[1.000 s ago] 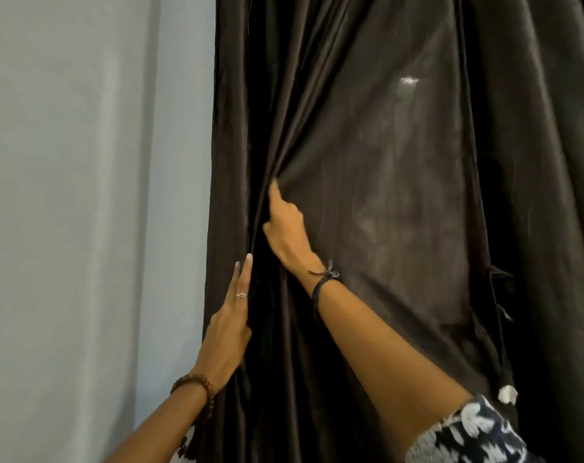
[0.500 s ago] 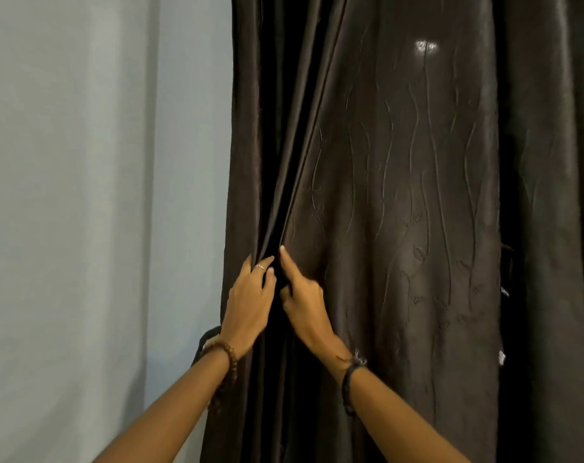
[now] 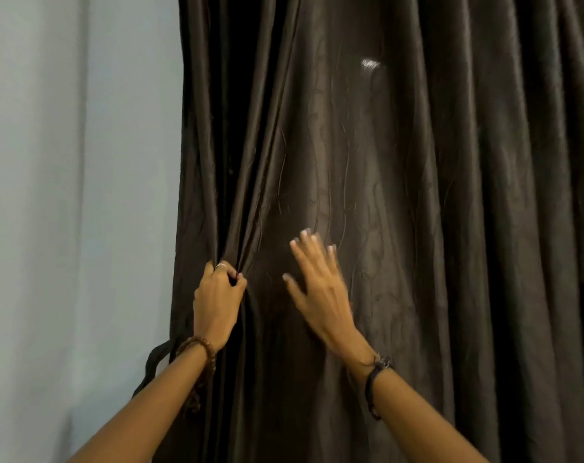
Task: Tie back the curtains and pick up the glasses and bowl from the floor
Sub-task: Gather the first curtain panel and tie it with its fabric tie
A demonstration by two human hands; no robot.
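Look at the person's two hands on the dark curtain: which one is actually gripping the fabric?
The left hand, with the beaded bracelet: it pinches a bunched fold of the curtain. The right hand is spread open, fingers straight.

Only backing surface in shot: pale blue-grey wall, left of the dark brown curtain. Curtain hangs in vertical folds over the wall's right part. Dark strap loops off the curtain's lower left edge, against the wall.

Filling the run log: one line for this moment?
left hand grips curtain folds | right hand open, blurred | curtain untied
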